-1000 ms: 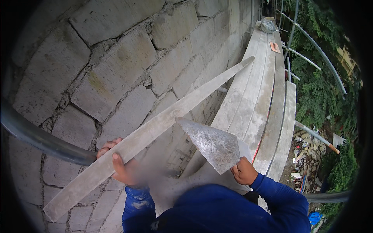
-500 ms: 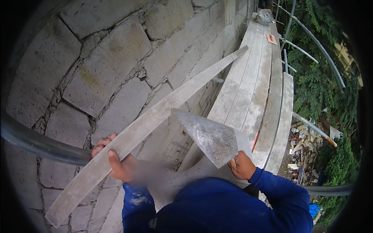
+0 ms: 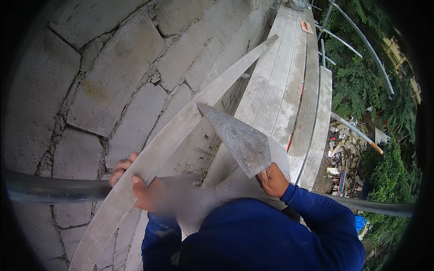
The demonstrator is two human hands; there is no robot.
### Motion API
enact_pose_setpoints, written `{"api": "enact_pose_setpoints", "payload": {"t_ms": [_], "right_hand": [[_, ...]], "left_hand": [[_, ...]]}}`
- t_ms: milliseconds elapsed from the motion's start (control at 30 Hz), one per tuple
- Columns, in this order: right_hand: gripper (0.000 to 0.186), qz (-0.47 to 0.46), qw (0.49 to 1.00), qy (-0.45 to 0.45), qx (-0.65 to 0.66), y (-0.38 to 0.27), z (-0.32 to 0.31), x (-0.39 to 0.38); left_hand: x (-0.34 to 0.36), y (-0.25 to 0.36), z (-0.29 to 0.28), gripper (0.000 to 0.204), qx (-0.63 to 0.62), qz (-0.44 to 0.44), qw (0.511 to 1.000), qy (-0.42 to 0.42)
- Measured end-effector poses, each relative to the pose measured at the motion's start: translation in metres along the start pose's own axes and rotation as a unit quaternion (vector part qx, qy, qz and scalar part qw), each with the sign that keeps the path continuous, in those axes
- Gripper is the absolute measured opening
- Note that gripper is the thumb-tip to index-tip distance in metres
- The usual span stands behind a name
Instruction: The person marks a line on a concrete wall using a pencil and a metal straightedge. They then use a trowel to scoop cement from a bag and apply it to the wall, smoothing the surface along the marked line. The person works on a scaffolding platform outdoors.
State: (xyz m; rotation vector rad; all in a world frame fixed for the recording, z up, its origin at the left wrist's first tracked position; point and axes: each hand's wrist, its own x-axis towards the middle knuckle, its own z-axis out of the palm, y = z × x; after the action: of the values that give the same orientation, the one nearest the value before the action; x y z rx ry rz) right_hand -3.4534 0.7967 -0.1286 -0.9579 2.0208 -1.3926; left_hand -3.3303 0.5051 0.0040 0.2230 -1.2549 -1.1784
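A long, pale, dusty straightedge board (image 3: 178,124) runs diagonally from the lower left up to the right, above the scaffold planks. My left hand (image 3: 140,192) is closed round its lower part, thumb on the face and fingers over the far edge; part of that hand and wrist is blurred. In my right hand (image 3: 273,180) is a scuffed steel pointed trowel (image 3: 239,142), handle hidden in the closed fingers, its tip at the board's edge; I cannot tell if it touches.
A cracked grey block wall (image 3: 113,54) fills the left, crossed by a metal pipe (image 3: 63,192). Weathered planks (image 3: 280,99) run away from me, carrying an orange float (image 3: 306,26) and a bag (image 3: 296,4). Scaffold tubes (image 3: 357,131), trees (image 3: 361,81) and debris (image 3: 339,167) lie right.
The board stands at a steeper angle in the picture and the trowel has shifted up, its tip nearer the board. The whole view has shifted, planks moving up and left.
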Motion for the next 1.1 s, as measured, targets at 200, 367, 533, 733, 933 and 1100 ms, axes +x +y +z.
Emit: {"api": "enact_pose_setpoints", "payload": {"t_ms": [200,367,533,733,933,1100], "right_hand": [[0.039,0.191,0.968,0.037,0.159,-0.127,-0.037,-0.035],[0.028,0.189,0.912,0.131,0.340,-0.190,-0.061,-0.015],[0.033,0.133,0.828,0.233,0.492,-0.226,-0.072,0.085],[0.048,0.134,0.712,0.302,0.619,-0.268,-0.081,0.153],[0.057,0.121,0.637,0.247,0.720,-0.286,-0.095,0.169],[0.030,0.151,0.648,0.267,0.697,-0.277,-0.113,0.162]], "left_hand": [[0.036,0.078,0.046,0.056,0.007,-0.110,0.985,-0.132],[0.067,0.125,0.095,0.069,0.053,-0.164,0.953,-0.250],[0.098,0.174,0.135,0.077,0.159,-0.163,0.926,-0.302],[0.114,0.218,0.149,0.078,0.286,-0.195,0.887,-0.307],[0.132,0.285,0.159,0.071,0.320,-0.166,0.791,-0.494],[0.131,0.292,0.093,0.072,0.190,-0.553,0.753,-0.302]]}}
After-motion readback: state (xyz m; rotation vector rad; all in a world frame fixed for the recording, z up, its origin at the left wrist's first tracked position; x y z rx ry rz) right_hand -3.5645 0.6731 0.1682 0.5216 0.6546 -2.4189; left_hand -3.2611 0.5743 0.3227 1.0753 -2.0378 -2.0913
